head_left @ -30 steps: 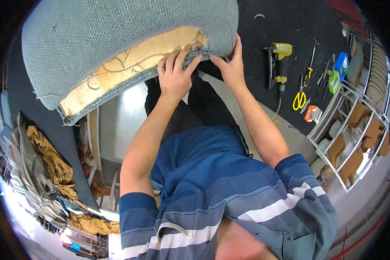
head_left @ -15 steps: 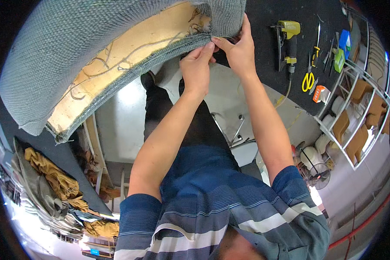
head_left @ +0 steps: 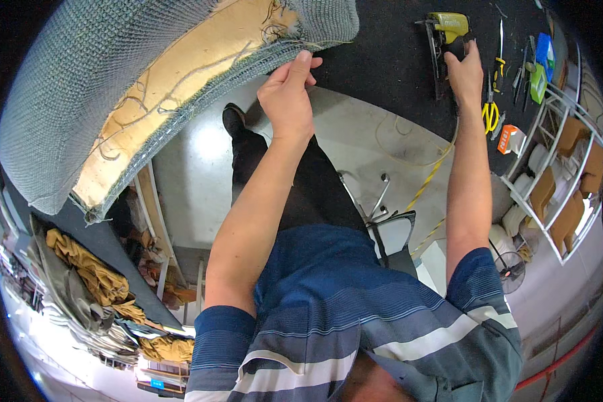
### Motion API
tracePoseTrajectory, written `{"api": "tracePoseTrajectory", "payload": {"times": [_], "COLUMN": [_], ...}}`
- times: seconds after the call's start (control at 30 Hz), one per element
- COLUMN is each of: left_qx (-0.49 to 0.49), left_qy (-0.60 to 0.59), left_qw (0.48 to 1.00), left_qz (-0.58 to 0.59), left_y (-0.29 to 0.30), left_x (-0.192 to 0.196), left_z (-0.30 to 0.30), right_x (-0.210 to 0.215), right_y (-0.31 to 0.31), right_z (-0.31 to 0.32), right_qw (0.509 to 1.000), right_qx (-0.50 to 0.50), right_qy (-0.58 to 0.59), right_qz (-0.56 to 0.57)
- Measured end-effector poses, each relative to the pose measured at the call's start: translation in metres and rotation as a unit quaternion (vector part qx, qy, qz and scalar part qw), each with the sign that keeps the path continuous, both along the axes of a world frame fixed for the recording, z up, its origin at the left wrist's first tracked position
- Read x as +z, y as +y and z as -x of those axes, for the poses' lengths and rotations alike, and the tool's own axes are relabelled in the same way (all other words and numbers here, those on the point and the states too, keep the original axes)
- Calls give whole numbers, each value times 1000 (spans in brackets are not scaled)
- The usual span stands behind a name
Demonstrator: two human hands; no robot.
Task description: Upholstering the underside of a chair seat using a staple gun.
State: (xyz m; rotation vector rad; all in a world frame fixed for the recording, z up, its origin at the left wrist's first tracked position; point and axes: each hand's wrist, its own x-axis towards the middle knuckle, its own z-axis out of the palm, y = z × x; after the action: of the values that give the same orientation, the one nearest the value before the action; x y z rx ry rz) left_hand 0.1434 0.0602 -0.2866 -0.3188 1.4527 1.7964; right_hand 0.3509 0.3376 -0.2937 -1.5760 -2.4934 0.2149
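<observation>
A curved upholstered piece covered in grey-green woven fabric [head_left: 67, 114] lies at the upper left. Its bare wooden panel [head_left: 181, 74] shows, with loose threads across it. My left hand [head_left: 287, 100] pinches the folded fabric edge beside the panel, near the piece's right end. Over to the right, my right hand [head_left: 466, 77] is closed round the black handle of a staple gun with a yellow-green top [head_left: 451, 25]. The gun lies on the black-covered table, and the hand hides part of its grip.
Yellow-handled scissors [head_left: 490, 118], a thin tool with a yellow-black handle [head_left: 500, 65], a small orange-and-white box [head_left: 511, 139] and blue and green items [head_left: 540, 77] lie right of my hand on the black table [head_left: 382, 74]. A white metal rack [head_left: 549, 228] stands beyond.
My right hand has left the fabric edge and moved right to the staple gun, taking its handle. My left hand stays at the edge; the piece appears slightly further left.
</observation>
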Motion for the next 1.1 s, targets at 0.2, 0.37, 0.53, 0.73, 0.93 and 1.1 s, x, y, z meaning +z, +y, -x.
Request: {"api": "tracePoseTrajectory", "payload": {"times": [0.2,0.37,0.53,0.73,0.93,1.1], "left_qx": [-27,-23,-35,-23,-6,8], "left_qy": [5,7,9,7,-8,-7], "left_qw": [1000,1000,999,1000,999,999], "left_qz": [-5,6,1,-13,-39,-47], "left_y": [0,-9,-4,-5,-4,-3], "left_x": [-1,-4,-4,-6,-1,-6], "left_z": [1,9,7,9,8,7], "right_x": [35,92,105,86,82,76], "right_y": [24,-64,-169,-232,-237,-239], "right_z": [5,41,49,86,102,106], "right_qw": [984,939,873,818,843,860], "right_qx": [8,-11,2,-53,-21,-13], "right_qy": [-34,67,260,378,367,356], "right_qz": [173,336,413,430,393,365]}}
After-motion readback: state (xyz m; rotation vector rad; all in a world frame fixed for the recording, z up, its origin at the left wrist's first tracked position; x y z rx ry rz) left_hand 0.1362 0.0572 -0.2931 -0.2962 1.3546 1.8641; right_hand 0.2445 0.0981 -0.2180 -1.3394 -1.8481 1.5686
